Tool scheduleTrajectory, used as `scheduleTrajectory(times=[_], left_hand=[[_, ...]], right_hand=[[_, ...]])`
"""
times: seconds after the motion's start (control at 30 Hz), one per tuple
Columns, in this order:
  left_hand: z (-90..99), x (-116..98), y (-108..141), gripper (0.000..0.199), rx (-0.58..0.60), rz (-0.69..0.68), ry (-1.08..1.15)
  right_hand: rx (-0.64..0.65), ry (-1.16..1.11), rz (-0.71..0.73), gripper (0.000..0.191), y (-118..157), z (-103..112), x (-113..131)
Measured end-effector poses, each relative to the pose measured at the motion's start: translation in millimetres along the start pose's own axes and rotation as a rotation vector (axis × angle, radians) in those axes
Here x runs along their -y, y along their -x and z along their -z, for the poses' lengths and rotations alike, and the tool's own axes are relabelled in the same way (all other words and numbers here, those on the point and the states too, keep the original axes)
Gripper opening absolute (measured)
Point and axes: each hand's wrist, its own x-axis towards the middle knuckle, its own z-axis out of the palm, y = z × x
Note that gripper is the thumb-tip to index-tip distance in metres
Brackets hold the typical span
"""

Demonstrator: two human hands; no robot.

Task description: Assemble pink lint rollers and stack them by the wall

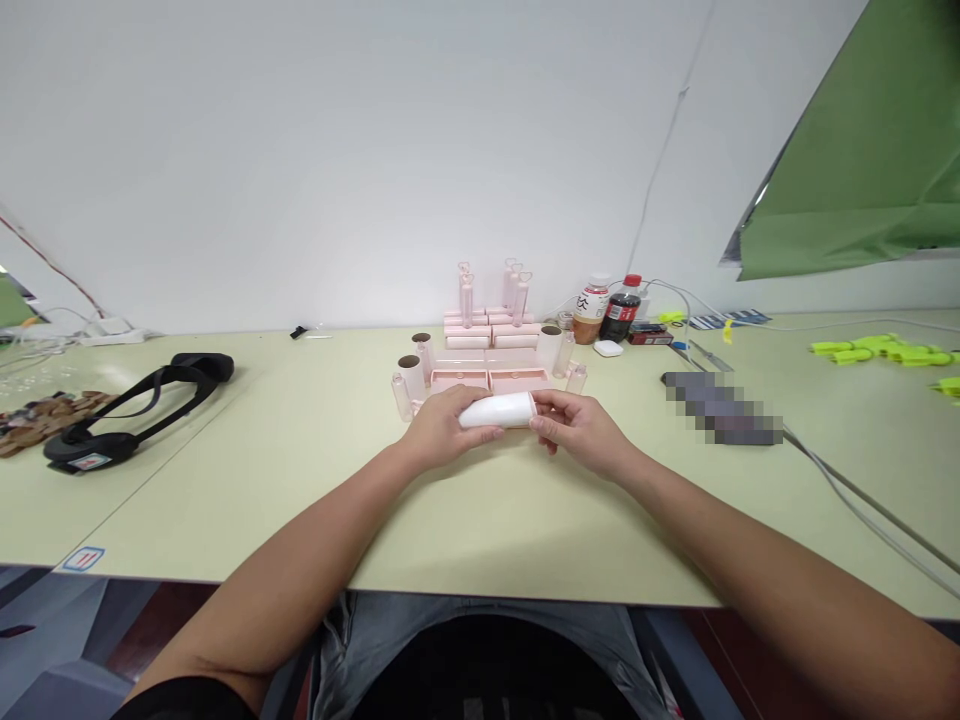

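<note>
A white roll (pixel 498 411) lies sideways between my two hands, just above the near side of the pink trays. My left hand (pixel 444 428) is wrapped around its left end, thumb along the front. At the right end, the fingers of my right hand (pixel 577 428) pinch the rim. Right behind are open pink trays (pixel 520 378), partly hidden by my hands. Upright rolls with brown cores, one on the left (pixel 411 376) and another on the right (pixel 550 345), flank them. Clear pink tubes (pixel 403 396) stand beside these rolls.
Farther back, pink holders with white rolls (pixel 468 340) and upright handles (pixel 519 300) stand near the wall. Two drink bottles (pixel 621 308) are at the back right. A pixelated dark object (pixel 721 408) and cables lie right; a black headset strap (pixel 142 410) lies left.
</note>
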Motion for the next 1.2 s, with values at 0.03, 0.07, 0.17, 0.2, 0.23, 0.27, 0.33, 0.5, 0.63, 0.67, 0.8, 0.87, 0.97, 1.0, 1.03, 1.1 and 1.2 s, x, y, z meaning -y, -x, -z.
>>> scheduleTrajectory(times=[0.03,0.07,0.17,0.2,0.23,0.27,0.33,0.5,0.63,0.67,0.8,0.87,0.97,1.0,1.03,1.1,1.2], left_hand=[[0.2,0,0,0.04,-0.002,0.014,0.023],[0.4,-1,0,0.04,-0.002,0.028,0.047],[1.3,0,0,0.039,-0.026,0.049,0.095],[1.4,1,0,0.039,-0.045,0.046,0.099],[1.4,1,0,0.039,-0.065,0.042,0.102],[1.3,1,0,0.039,-0.084,0.037,0.109],[0.5,1,0,0.04,-0.107,0.039,0.145],[-0.3,-3,0,0.043,-0.099,0.124,0.278],[4.0,-7,3,0.056,0.078,0.17,0.369],[4.9,-9,4,0.063,0.125,0.16,0.377],[4.8,-16,8,0.089,0.237,0.058,0.332],[4.1,-18,8,0.09,0.268,0.072,0.357],[6.0,-19,7,0.085,0.322,0.218,0.5],[7.5,-18,6,0.085,0.322,0.266,0.546],[9.3,-18,5,0.085,0.304,0.304,0.579],[12.9,-16,3,0.084,0.235,0.357,0.616],[16.4,-13,2,0.08,0.14,0.419,0.637]], right_hand=[[0.002,-0.002,0.009,0.056,0,0,0],[0.001,-0.004,0.021,0.058,1,0,0],[-0.035,-0.016,0.063,0.064,2,0,-1],[-0.058,-0.028,0.083,0.065,2,0,-1],[-0.083,-0.045,0.105,0.065,3,0,-1],[-0.111,-0.066,0.132,0.064,4,0,-1],[-0.169,-0.111,0.199,0.063,6,-2,0],[0.095,-0.05,0.217,0.067,15,-13,-1],[0.209,0.002,0.203,0.07,17,-16,-5],[0.207,0.005,0.204,0.07,17,-17,-7],[0.236,0.012,0.218,0.069,15,-16,-9],[0.248,0.092,0.238,0.069,13,-11,-7],[0.092,0.363,0.261,0.054,8,6,2],[0.003,0.469,0.246,0.045,6,14,6],[-0.069,0.567,0.211,0.036,4,22,9],[-0.064,0.744,0.104,0.027,1,35,13],[0.095,0.949,-0.041,0.022,-2,43,16]])
